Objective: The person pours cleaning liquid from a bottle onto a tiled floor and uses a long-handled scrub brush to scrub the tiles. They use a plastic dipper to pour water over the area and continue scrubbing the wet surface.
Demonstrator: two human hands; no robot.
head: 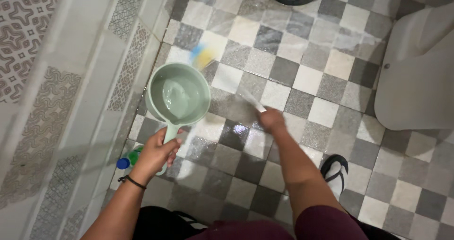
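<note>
Checkered floor tiles (283, 69) in grey, white and beige, wet and glossy in places, fill the view; we see a patterned tiled wall (71, 103) along the left. Our left hand (156, 155) has its fingers curled fully round the handle of a pale green water dipper (178, 98), which is held level above the floor near the wall, with water in its bowl. Our right hand (271, 119) is closed round the white handle of a scrubbing brush (204, 55), whose blue and yellow head is blurred, low over the tiles beyond the dipper. A green bottle with a blue cap (128, 160) lies by the wall, just beside our left wrist. A white sandal (336, 174) shows at lower right, a white toilet (416, 65) at right.
</note>
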